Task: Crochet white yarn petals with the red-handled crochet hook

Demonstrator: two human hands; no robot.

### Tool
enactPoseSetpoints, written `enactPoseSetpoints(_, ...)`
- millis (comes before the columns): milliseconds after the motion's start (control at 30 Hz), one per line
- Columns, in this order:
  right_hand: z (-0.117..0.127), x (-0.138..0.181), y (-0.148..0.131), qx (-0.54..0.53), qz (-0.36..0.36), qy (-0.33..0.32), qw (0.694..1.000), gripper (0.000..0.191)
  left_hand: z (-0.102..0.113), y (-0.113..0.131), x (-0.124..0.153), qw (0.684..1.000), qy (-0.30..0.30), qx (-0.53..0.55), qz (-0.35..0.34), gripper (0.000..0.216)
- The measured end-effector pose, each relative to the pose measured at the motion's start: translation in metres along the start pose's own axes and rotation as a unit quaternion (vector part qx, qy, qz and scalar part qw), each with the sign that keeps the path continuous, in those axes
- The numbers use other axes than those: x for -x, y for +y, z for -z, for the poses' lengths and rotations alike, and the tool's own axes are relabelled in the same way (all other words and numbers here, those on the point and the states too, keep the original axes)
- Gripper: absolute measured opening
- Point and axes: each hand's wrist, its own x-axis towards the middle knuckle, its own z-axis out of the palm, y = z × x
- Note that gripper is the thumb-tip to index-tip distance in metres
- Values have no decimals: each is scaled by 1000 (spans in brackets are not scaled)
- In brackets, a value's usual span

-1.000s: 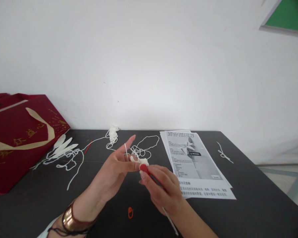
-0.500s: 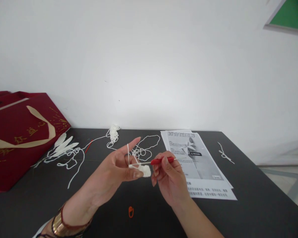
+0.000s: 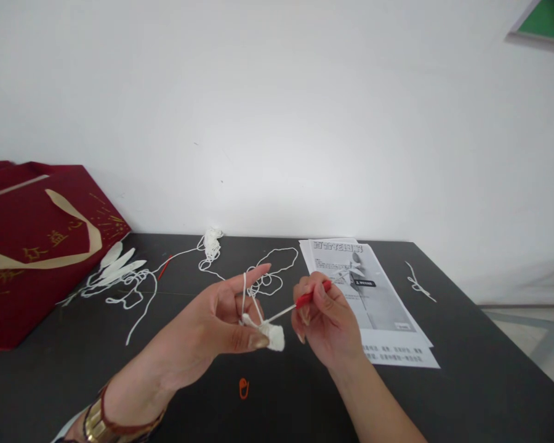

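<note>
Between thumb and fingers, my left hand (image 3: 226,320) pinches a small white crochet piece (image 3: 276,338). White working yarn (image 3: 244,294) loops over its raised index finger. My right hand (image 3: 330,320) is closed around the red handle of a crochet hook (image 3: 313,294), whose metal shaft slants down to the left. The hook's tip meets the top edge of the piece, where my fingers and the stitches partly hide it. Behind my left hand, loose yarn (image 3: 279,251) lies in loops on the dark table and leads to a white yarn bundle (image 3: 212,243).
An orange stitch marker (image 3: 244,388) lies in front of my hands. On the left stand a dark red bag (image 3: 37,246) and white petal-shaped pieces (image 3: 117,264) with tangled tails, near a thin red stick (image 3: 165,267). Printed sheets (image 3: 392,307) and a knotted yarn scrap (image 3: 415,284) are on the right.
Both hands have shifted slightly right; the crochet piece is lower. The hook has tilted from nearly level to a slant, its handle end raised to the right. The whole view has shifted slightly.
</note>
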Motion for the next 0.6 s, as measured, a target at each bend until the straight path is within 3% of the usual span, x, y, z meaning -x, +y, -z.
enactPoseSetpoints(267, 4, 3, -18, 129, 71, -32, 989, 16, 3, -5, -1, 1000, -17, -26, 1, 92)
enactPoseSetpoints(600, 1, 17, -29, 285, 159, -46, 944, 11, 4, -5, -1, 995, 15, -100, -9, 99)
